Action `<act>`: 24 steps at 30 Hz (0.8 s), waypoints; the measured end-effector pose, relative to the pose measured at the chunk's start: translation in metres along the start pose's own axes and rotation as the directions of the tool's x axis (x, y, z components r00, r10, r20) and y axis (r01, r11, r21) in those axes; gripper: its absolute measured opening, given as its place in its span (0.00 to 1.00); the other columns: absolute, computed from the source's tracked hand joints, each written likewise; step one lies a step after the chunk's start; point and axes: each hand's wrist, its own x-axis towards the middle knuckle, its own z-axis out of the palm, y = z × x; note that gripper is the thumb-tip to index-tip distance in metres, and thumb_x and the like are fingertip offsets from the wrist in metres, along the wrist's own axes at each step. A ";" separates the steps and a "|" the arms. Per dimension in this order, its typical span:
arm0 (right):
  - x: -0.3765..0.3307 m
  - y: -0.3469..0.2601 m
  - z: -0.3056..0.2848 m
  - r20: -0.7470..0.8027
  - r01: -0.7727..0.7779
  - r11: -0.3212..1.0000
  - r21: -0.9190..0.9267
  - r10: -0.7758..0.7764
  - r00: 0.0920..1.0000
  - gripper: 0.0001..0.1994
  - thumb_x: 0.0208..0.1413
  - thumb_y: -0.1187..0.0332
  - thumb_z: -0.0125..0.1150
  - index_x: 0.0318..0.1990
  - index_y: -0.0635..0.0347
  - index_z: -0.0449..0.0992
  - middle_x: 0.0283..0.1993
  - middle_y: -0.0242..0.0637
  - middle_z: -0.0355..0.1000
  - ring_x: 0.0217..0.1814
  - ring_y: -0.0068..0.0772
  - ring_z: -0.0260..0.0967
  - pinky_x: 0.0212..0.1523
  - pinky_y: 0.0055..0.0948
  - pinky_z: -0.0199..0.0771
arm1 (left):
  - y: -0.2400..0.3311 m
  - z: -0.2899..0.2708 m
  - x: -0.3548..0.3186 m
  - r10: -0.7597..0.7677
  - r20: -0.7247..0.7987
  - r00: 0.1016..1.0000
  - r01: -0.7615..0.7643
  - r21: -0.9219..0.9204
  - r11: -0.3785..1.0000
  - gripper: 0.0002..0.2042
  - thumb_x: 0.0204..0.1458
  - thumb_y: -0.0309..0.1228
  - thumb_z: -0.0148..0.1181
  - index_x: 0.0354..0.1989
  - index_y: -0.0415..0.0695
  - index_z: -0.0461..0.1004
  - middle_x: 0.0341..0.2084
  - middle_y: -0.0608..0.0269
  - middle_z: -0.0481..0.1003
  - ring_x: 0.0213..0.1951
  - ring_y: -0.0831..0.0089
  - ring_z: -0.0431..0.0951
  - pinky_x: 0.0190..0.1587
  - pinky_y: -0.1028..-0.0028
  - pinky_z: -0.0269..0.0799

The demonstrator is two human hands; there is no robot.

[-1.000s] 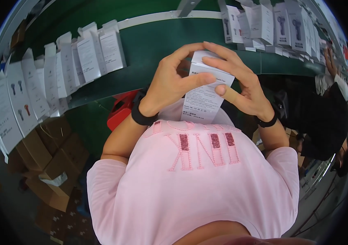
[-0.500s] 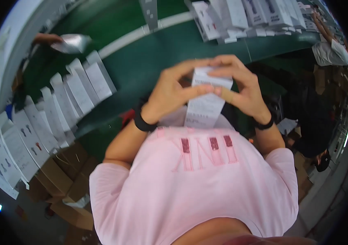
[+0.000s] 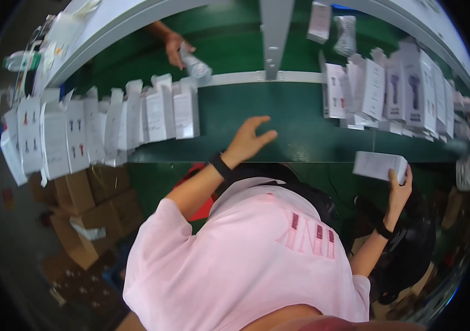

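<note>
Out to the right, my right hand (image 3: 399, 186) grips one end of a white printed cardboard box (image 3: 377, 165) at the near edge of the green table. The box is held on its side and looks closed. My left hand (image 3: 250, 140) hovers over the middle of the green table (image 3: 295, 121), fingers apart and nothing in them. To its left stands a row of upright white boxes with raised flaps (image 3: 159, 113). Another row of white boxes (image 3: 411, 91), some printed with a dark device, stands at the far right of the table.
Across the table, another person's hand (image 3: 175, 49) holds a clear plastic-wrapped item (image 3: 195, 67). A grey metal post (image 3: 275, 38) rises from the light rail. A wrapped item (image 3: 346, 35) and a white box (image 3: 319, 22) lie beyond. Brown cartons (image 3: 94, 212) sit below left.
Both hands held the white box in front of my chest. My left hand has let go and moved forward over the table; my right hand has carried the box to the right.
</note>
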 end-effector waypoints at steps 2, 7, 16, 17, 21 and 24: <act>0.029 0.046 0.027 -0.197 0.079 0.973 -0.216 -0.123 0.973 0.35 0.50 0.59 0.68 0.64 0.65 0.62 0.60 0.55 0.65 0.60 0.53 0.63 0.61 0.40 0.60 | -0.054 -0.021 0.016 -0.040 -0.287 0.957 0.053 0.037 0.998 0.37 0.48 0.44 0.66 0.62 0.34 0.60 0.59 0.39 0.63 0.61 0.50 0.63 0.63 0.63 0.59; 0.045 0.095 0.065 -0.263 0.200 0.955 -0.219 -0.256 0.930 0.43 0.47 0.61 0.72 0.67 0.66 0.54 0.65 0.57 0.56 0.67 0.50 0.54 0.65 0.41 0.55 | -0.100 -0.106 0.089 0.120 -0.747 0.654 0.157 0.289 0.944 0.45 0.48 0.44 0.66 0.65 0.26 0.48 0.61 0.32 0.57 0.63 0.43 0.57 0.66 0.59 0.51; -0.033 -0.112 0.085 -0.177 0.459 0.887 -0.047 -0.460 0.870 0.10 0.56 0.74 0.60 0.45 0.66 0.76 0.38 0.41 0.74 0.39 0.34 0.72 0.44 0.29 0.72 | -0.156 -0.201 0.195 -0.365 -0.660 0.657 0.689 0.329 0.645 0.52 0.36 0.46 0.68 0.71 0.53 0.43 0.50 0.35 0.68 0.49 0.41 0.73 0.53 0.55 0.70; -0.036 -0.141 0.101 -0.113 0.579 0.814 -0.046 -0.580 0.807 0.12 0.54 0.75 0.62 0.45 0.66 0.75 0.39 0.41 0.75 0.39 0.34 0.73 0.43 0.29 0.72 | -0.153 -0.195 0.194 -0.282 -0.636 0.718 0.607 0.374 0.701 0.50 0.36 0.44 0.68 0.70 0.53 0.46 0.49 0.35 0.68 0.49 0.42 0.73 0.52 0.55 0.70; 0.039 -0.209 0.212 -0.088 0.522 0.794 0.312 -0.523 0.848 0.31 0.50 0.67 0.68 0.61 0.64 0.64 0.59 0.49 0.65 0.61 0.43 0.64 0.59 0.36 0.65 | -0.089 -0.156 0.145 -0.040 -0.437 0.899 0.208 0.345 0.915 0.38 0.42 0.33 0.61 0.66 0.42 0.57 0.44 0.42 0.73 0.50 0.54 0.72 0.52 0.62 0.68; 0.152 -0.222 0.341 -0.278 0.528 0.845 -0.086 -0.529 0.802 0.52 0.36 0.50 0.75 0.64 0.74 0.53 0.59 0.67 0.57 0.61 0.62 0.59 0.62 0.44 0.60 | -0.061 -0.086 0.073 0.183 -0.384 0.905 -0.030 0.371 0.928 0.37 0.42 0.25 0.59 0.67 0.43 0.57 0.48 0.46 0.67 0.49 0.55 0.70 0.52 0.64 0.66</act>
